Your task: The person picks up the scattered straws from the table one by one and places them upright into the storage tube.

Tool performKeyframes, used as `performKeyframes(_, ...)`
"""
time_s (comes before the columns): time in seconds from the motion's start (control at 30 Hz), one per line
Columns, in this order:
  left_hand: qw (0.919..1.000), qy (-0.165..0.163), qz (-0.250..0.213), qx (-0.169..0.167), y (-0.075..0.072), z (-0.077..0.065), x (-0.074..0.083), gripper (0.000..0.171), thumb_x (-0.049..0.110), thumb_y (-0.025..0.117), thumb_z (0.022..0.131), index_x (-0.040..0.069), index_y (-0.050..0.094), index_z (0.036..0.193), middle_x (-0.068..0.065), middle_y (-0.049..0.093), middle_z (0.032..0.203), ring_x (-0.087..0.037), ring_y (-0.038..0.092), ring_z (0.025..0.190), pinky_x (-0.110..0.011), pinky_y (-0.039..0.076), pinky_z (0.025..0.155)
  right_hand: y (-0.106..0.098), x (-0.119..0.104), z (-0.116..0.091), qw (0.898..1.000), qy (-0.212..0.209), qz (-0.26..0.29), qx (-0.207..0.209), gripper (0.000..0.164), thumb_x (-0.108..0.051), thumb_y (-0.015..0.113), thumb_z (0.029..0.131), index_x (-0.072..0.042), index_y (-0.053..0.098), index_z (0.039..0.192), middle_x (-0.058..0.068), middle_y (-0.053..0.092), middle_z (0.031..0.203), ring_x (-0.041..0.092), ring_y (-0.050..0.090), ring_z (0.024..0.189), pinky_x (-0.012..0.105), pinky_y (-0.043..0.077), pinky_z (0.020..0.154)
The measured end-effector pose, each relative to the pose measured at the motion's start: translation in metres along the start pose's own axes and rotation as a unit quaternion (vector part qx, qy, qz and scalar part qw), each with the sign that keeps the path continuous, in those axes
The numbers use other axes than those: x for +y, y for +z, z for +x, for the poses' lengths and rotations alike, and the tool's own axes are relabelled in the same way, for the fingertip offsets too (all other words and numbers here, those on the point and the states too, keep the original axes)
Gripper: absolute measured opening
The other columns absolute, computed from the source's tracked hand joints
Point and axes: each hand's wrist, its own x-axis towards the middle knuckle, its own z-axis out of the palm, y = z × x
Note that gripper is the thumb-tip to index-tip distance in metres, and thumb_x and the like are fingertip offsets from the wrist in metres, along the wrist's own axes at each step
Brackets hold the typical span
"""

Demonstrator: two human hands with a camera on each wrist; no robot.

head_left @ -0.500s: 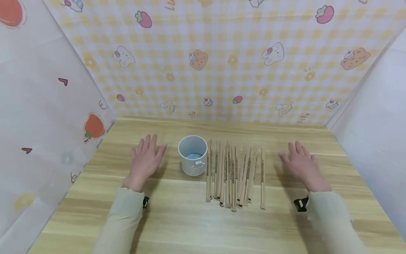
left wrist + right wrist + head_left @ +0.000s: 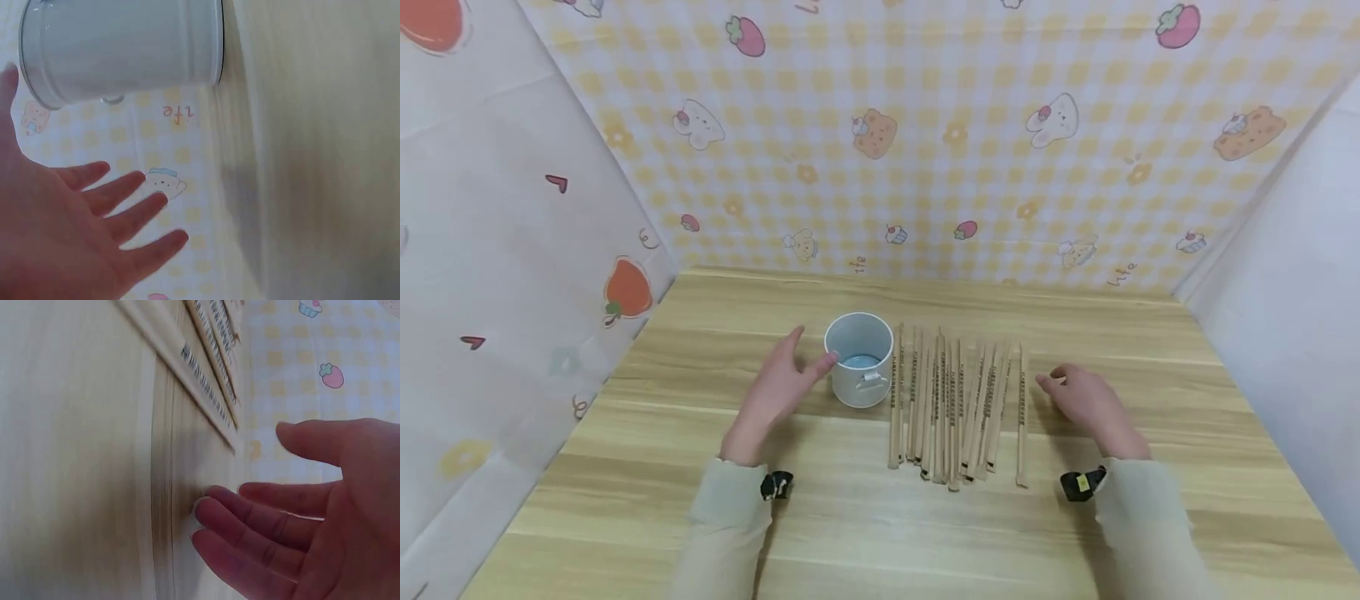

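Observation:
A white metal pail [image 2: 859, 387] with a small handle fitting on its front stands upright on the wooden table. Beside its left wall is my left hand [image 2: 775, 392], fingers spread and thumb near the rim; in the left wrist view the palm [image 2: 56, 231] faces the pail with nothing in it. To the pail's right lie several thin paper-wrapped sticks [image 2: 951, 417] with dark printing, side by side. My right hand [image 2: 1086, 404] hovers right of the outermost stick [image 2: 1022, 417], its fingers loosely bent and holding nothing. In the right wrist view its fingertips are apart from the sticks.
The wood-grain table [image 2: 865, 542] meets a yellow checked cloth [image 2: 955, 192] hung at the back. Pale cloth walls close off the left [image 2: 512, 250] and right [image 2: 1285, 275] sides. Each wrist carries a small black device [image 2: 777, 485].
Both hands have lifted from the table and moved inward, the left toward the pail and the right toward the sticks. The right fingers have bent. The head view has shifted slightly.

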Motion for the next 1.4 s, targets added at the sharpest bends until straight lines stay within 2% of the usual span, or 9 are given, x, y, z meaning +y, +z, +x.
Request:
performKeyframes(0.17,0.9957,0.021,-0.087,-0.023,0.013,0.000,0.000,0.094,0.064,0.056,0.073,0.020,0.011,0.144,-0.009,0.020,0.145,-0.034,0.025,0.128,-0.055,0.025,0.096,0.008,-0.007,0.005,0.999,0.029,0.043,-0.010,0.056,-0.044,0.043,0.091,0.007,0.051,0.112,0.013,0.060,0.086,0.023,0.055,0.074,0.038,0.044,0.063)
performKeyframes(0.3,0.9892,0.036,-0.139,-0.029,0.021,0.001,-0.001,0.097,0.059,0.063,0.070,0.022,0.011,0.143,-0.009,0.020,0.145,-0.032,0.025,0.128,-0.055,0.024,0.097,0.016,-0.011,0.009,0.996,0.048,0.069,0.001,0.047,-0.040,0.049,0.089,0.004,0.052,0.107,0.008,0.058,0.079,0.019,0.053,0.068,0.031,0.043,0.057)
performKeyframes(0.53,0.9753,0.071,-0.204,-0.049,0.033,0.003,-0.003,0.097,0.047,0.072,0.068,0.027,0.013,0.142,-0.005,0.029,0.141,-0.029,0.028,0.127,-0.054,0.025,0.096,0.028,-0.016,0.009,0.995,0.075,0.067,0.029,0.038,-0.037,0.053,0.087,0.000,0.054,0.096,0.008,0.057,0.074,0.019,0.051,0.062,0.029,0.040,0.051)
performKeyframes(0.73,0.9628,0.088,-0.248,-0.061,0.039,0.008,-0.005,0.095,0.038,0.075,0.068,0.032,0.014,0.140,-0.005,0.032,0.138,-0.030,0.028,0.126,-0.052,0.026,0.097,0.032,-0.022,0.010,0.994,0.073,0.065,0.047,0.030,-0.030,0.055,0.086,0.000,0.057,0.087,0.006,0.057,0.069,0.017,0.050,0.056,0.029,0.038,0.047)
performKeyframes(0.87,0.9519,0.092,-0.281,-0.082,0.035,0.009,-0.001,0.093,0.030,0.075,0.071,0.028,0.014,0.141,-0.010,0.030,0.138,-0.034,0.028,0.126,-0.053,0.025,0.097,0.033,-0.027,0.014,0.993,0.078,0.076,0.043,0.029,-0.025,0.051,0.086,-0.005,0.053,0.065,0.002,0.050,0.053,0.017,0.048,0.047,0.029,0.037,0.043)
performKeyframes(0.97,0.9484,0.085,-0.288,-0.100,0.027,0.004,0.009,0.092,0.024,0.075,0.072,0.024,0.014,0.142,-0.014,0.029,0.138,-0.039,0.029,0.124,-0.051,0.029,0.095,0.034,-0.028,0.015,0.992,0.083,0.090,0.034,0.031,-0.024,0.047,0.086,-0.008,0.048,0.059,0.003,0.049,0.049,0.018,0.049,0.045,0.030,0.037,0.043)
performKeyframes(1.13,0.9452,0.099,-0.284,-0.128,0.020,0.001,0.014,0.091,0.018,0.074,0.073,0.021,0.014,0.141,-0.020,0.028,0.136,-0.043,0.033,0.120,-0.049,0.034,0.092,0.035,-0.026,0.014,0.990,0.082,0.109,0.028,0.027,-0.027,0.045,0.086,-0.005,0.054,0.073,0.005,0.054,0.056,0.019,0.051,0.050,0.030,0.039,0.047)
performKeyframes(1.27,0.9354,0.105,-0.297,-0.161,0.017,0.001,0.009,0.092,0.014,0.074,0.073,0.022,0.013,0.141,-0.021,0.026,0.136,-0.043,0.033,0.120,-0.047,0.037,0.090,0.034,-0.023,0.017,0.988,0.082,0.123,0.039,0.029,-0.030,0.041,0.088,-0.004,0.053,0.088,0.007,0.053,0.067,0.019,0.051,0.056,0.030,0.040,0.049)
performKeyframes(1.4,0.9272,0.112,-0.306,-0.185,0.012,0.001,0.005,0.090,0.010,0.073,0.074,0.017,0.013,0.141,-0.022,0.025,0.135,-0.044,0.035,0.118,-0.046,0.039,0.088,0.031,-0.025,0.020,0.987,0.072,0.130,0.059,0.032,-0.032,0.039,0.090,-0.004,0.051,0.095,0.007,0.053,0.068,0.019,0.052,0.056,0.030,0.042,0.050)
